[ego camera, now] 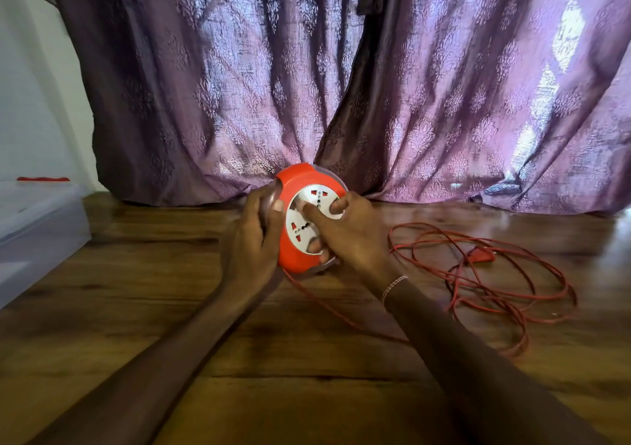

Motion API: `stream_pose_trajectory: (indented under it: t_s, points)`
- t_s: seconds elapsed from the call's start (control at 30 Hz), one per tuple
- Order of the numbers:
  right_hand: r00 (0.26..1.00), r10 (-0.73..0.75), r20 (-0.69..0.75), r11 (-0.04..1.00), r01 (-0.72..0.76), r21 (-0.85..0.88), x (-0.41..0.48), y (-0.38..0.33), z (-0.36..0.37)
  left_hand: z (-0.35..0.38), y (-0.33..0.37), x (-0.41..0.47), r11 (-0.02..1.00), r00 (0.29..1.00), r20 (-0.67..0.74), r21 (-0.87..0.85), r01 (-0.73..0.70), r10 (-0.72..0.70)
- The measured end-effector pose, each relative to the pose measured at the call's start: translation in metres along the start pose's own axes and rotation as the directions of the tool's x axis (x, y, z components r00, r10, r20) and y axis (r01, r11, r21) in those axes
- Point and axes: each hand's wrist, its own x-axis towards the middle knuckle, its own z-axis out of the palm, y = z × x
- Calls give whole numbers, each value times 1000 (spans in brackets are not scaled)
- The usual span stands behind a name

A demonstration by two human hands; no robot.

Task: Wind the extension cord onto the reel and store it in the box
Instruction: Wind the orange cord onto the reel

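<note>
An orange round reel [296,185] with a white socket face stands on edge just above the wooden table, in the middle of the view. My left hand [252,236] grips its left side and back. My right hand [345,236] presses on the white face, fingers curled into it. A thin red cord [488,294] runs from under the reel and lies in loose loops on the table to the right, with its red plug [481,256] among the loops. A clear plastic box [37,233] sits at the left edge.
The wooden table [170,274] reaches back to a purple patterned curtain [341,86] hanging right behind the reel. A white wall [30,103] is at the far left. A beaded bracelet [392,286] is on my right wrist.
</note>
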Motion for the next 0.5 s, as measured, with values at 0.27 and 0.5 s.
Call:
stream_pose_trajectory:
  t_s: [0.27,0.5]
  points:
    - [652,-704,281,358,667,-653,19,8,-29,-4,-7,9,990,992,-53,-93,110,-115]
    - [563,-726,395,89,647,-758,11,8,-24,-2,-8,5,993,996,2,-65,93,-93]
